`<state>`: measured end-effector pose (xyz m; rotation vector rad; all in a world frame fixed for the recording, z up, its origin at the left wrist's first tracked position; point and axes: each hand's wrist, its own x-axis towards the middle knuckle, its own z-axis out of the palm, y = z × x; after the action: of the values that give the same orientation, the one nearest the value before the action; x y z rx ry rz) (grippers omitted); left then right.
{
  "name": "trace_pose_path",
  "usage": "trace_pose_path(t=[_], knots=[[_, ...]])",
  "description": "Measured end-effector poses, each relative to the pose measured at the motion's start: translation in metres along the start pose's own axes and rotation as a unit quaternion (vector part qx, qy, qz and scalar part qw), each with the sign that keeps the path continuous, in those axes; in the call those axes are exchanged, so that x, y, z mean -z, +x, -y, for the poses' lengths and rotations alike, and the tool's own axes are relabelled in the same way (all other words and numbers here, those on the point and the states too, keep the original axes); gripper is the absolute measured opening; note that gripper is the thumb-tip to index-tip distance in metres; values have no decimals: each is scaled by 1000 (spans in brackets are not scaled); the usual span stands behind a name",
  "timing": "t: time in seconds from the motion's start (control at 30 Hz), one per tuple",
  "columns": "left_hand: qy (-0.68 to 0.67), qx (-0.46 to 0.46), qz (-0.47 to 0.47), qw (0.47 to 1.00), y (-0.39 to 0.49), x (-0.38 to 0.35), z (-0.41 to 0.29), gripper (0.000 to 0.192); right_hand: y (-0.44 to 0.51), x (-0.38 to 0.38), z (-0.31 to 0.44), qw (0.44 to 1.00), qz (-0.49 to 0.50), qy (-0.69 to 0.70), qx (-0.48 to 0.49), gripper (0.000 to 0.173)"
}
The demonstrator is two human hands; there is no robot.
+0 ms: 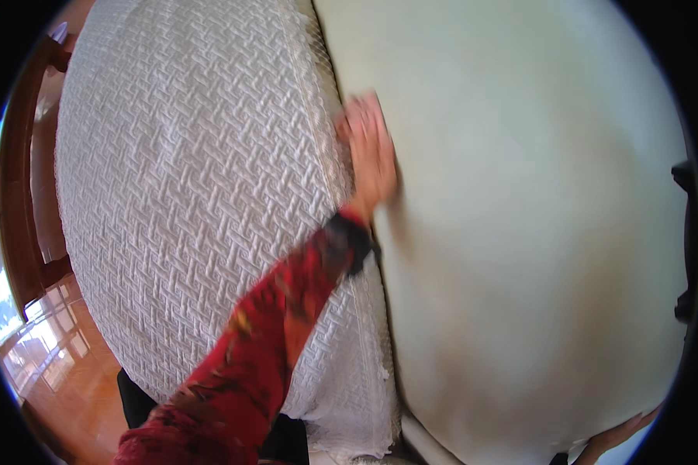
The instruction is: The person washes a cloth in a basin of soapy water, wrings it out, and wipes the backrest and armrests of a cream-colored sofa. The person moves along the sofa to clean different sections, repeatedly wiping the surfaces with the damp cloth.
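My left hand [370, 151], in a red patterned sleeve with a dark cuff, reaches up from the lower left. Its fingers are extended and slightly blurred, lying along the seam between two padded surfaces. On the left spreads a white cover [198, 174] with a raised woven pattern. The lace trim [367, 331] of this cover runs along the seam, touching my fingers. To the right bulges a smooth, pale cream cushion [500, 192], against the hand's side. At its lower right edge shows a strip of skin, apparently my right hand [622, 433]; most of it is hidden.
Dark reddish-brown wooden furniture [20, 203] stands at the far left. Below it, a glossy tiled floor [70, 354] reflects window light. A black object [135, 398] shows under the cover's lower left edge. Dark protruding parts [683, 174] line the right rim.
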<state>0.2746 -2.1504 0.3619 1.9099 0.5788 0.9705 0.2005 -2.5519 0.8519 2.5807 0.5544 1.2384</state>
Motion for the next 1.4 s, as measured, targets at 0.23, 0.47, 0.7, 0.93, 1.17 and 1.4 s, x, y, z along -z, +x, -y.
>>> trace_pose_path(t=[0.23, 0.47, 0.7, 0.93, 1.17, 1.4], knots=[[-171, 139, 171, 960, -172, 29, -114, 61, 7, 2, -4, 999, 10, -24, 29, 74], [-122, 80, -1, 989, -12, -37, 38, 56, 6, 8, -5, 982, 11, -134, 135, 76], [-177, 114, -12, 977, -62, -11, -51, 55, 9, 10, 23, 999, 19, -5, 28, 72], [-249, 87, 81, 961, -135, 23, -136, 59, 6, 9, 14, 999, 21, 19, 16, 72], [-150, 32, -54, 987, 60, -35, 31, 53, 9, 1, 20, 981, 16, -146, 126, 75], [-258, 96, 57, 960, -51, 22, -104, 60, 8, 3, 44, 999, -1, 38, 4, 81]])
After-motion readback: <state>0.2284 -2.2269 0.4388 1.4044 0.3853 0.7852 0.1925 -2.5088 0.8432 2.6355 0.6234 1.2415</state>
